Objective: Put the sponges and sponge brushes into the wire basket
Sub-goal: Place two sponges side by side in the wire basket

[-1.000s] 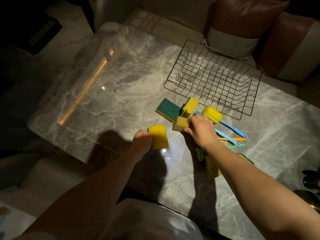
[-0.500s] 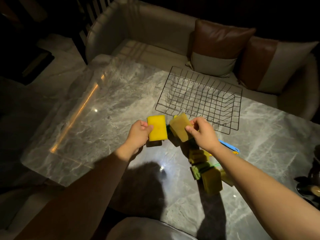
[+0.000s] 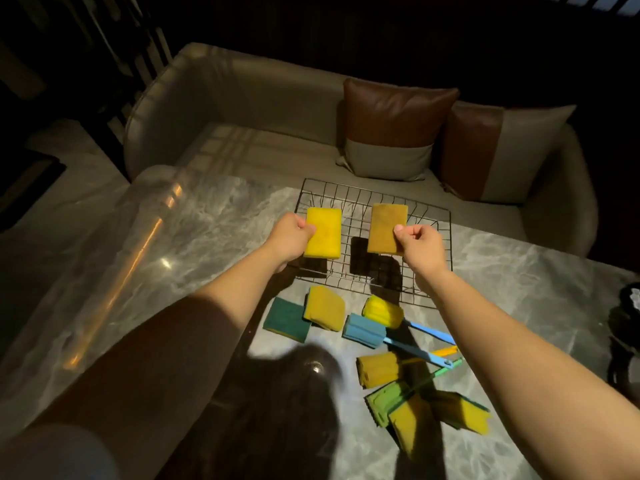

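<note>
My left hand point(image 3: 292, 237) grips a bright yellow sponge point(image 3: 323, 233) by its left edge, held above the left part of the wire basket point(image 3: 440, 216). My right hand point(image 3: 420, 249) pinches a darker yellow sponge point(image 3: 388, 228) over the basket's middle. Nothing lies inside the basket. In front of it on the table lie a green-topped sponge point(image 3: 285, 318), a yellow sponge point(image 3: 325, 308), a yellow sponge brush point(image 3: 382, 310), a blue sponge brush point(image 3: 363, 330) and several more sponges and brushes point(image 3: 415, 400).
The marble table point(image 3: 173, 258) carries a dark object point(image 3: 628, 313) at its right edge. Behind the basket stands a beige sofa point(image 3: 242, 98) with two brown-and-cream cushions point(image 3: 394, 133). The room around is dark.
Both hands have lifted their sponges off the table and carried them forward, from in front of the basket to above it. The view has tilted up toward the sofa.
</note>
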A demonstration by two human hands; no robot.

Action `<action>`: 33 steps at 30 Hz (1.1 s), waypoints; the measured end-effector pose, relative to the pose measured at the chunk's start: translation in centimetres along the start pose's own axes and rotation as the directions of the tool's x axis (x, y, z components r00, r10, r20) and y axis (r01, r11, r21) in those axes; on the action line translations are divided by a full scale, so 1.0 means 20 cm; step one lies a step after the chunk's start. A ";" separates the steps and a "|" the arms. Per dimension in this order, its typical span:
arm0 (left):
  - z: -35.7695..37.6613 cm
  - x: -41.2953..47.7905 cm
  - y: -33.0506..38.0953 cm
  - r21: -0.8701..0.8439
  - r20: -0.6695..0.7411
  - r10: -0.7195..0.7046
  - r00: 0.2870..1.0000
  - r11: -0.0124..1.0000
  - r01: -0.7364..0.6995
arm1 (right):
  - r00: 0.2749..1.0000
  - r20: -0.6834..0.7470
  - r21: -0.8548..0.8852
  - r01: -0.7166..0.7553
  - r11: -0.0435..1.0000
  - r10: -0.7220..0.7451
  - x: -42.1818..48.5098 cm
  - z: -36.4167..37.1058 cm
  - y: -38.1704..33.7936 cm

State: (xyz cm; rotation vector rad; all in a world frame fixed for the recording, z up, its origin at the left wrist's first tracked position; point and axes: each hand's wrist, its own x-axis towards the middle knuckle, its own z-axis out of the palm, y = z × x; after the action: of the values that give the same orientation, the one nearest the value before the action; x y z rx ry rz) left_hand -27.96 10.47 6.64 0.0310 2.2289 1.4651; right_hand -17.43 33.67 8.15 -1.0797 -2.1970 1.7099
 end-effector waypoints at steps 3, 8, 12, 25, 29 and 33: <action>0.06 0.17 0.03 0.057 0.034 -0.014 0.999 0.998 0.012 | 0.998 -0.004 0.021 -0.066 0.998 0.066 0.13 0.02 0.01; 0.19 0.39 0.01 0.163 0.088 -0.049 0.995 0.986 0.034 | 0.992 -0.020 -0.039 -0.129 0.991 0.128 0.27 0.04 0.10; 0.30 0.48 -0.05 0.199 0.101 -0.071 0.992 0.979 0.050 | 0.984 -0.025 -0.067 -0.179 0.982 0.177 0.35 0.07 0.19; 0.45 0.69 -0.19 0.221 0.052 -0.098 0.994 0.972 0.084 | 0.972 -0.006 -0.125 -0.236 0.964 0.237 0.57 0.16 0.34; 0.45 0.68 -0.19 0.231 0.055 -0.050 0.997 0.972 0.036 | 0.971 0.015 -0.109 -0.236 0.966 0.239 0.57 0.21 0.37; 0.41 0.62 -0.18 0.335 0.029 0.090 0.996 0.938 -0.094 | 0.965 0.015 -0.096 -0.258 0.961 0.261 0.57 0.24 0.39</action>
State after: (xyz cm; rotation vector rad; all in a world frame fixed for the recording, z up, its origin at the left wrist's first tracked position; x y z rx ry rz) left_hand -34.80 19.34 -3.74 0.2570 2.4707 1.1065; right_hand -24.72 37.72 -3.86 -1.4328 -2.2564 1.7442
